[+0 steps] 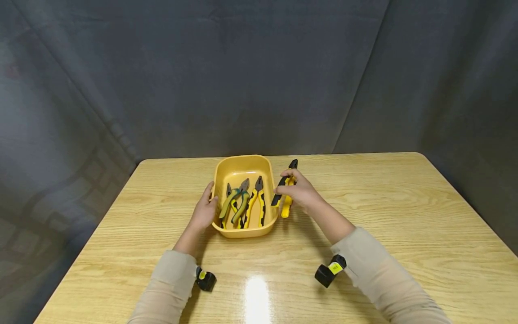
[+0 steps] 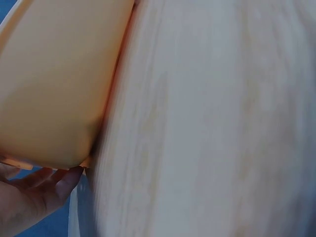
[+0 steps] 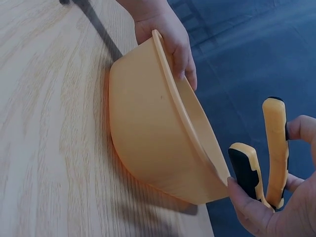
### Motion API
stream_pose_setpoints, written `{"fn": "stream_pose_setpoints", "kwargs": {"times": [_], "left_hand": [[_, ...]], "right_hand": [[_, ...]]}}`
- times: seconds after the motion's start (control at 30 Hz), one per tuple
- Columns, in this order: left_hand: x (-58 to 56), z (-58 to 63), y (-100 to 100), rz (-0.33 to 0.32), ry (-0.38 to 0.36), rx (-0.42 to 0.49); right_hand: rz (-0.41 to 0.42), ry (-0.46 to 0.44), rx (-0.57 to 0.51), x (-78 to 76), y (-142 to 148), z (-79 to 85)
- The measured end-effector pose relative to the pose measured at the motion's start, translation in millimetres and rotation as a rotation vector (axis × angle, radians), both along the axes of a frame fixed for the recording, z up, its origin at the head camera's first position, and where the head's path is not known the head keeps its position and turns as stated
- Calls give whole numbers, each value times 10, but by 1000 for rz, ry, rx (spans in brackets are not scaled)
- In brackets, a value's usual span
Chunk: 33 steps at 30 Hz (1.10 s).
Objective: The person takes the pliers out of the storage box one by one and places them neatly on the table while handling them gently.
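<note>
A yellow plastic basin (image 1: 244, 233) stands on the table, and my left hand (image 1: 204, 209) grips its left rim. Inside lie pliers with dull green-yellow handles (image 1: 226, 207), on top of narrow-nosed pliers (image 1: 229, 189) that they partly cover. To their right are pliers with yellow-and-black handles (image 1: 261, 209) and a dark head. Just outside the right rim, my right hand (image 1: 299, 191) holds another pair of pliers (image 1: 287, 204), yellow and black, head pointing away and handles spread. The right wrist view shows these handles (image 3: 276, 148) between thumb and fingers, beside the basin wall (image 3: 143, 113).
The wooden table (image 1: 384, 202) extends to both sides and in front of the basin. A dark grey curtain (image 1: 243, 81) hangs behind it. Each wrist carries a small black camera, such as the right one (image 1: 329, 271).
</note>
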<state>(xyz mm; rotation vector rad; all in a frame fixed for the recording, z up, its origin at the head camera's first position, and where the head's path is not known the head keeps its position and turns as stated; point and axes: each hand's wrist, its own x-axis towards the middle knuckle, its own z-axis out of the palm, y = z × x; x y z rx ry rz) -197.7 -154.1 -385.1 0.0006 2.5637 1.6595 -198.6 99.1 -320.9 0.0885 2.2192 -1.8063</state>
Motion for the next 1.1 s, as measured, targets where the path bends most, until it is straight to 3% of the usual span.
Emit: {"fn": "stream_pose_setpoints", "kwargs": {"times": [1.1], "left_hand": [[-19,-23,-1,7,-6,10]], "right_hand": [[-21,17,-13,6,130,-49]]}}
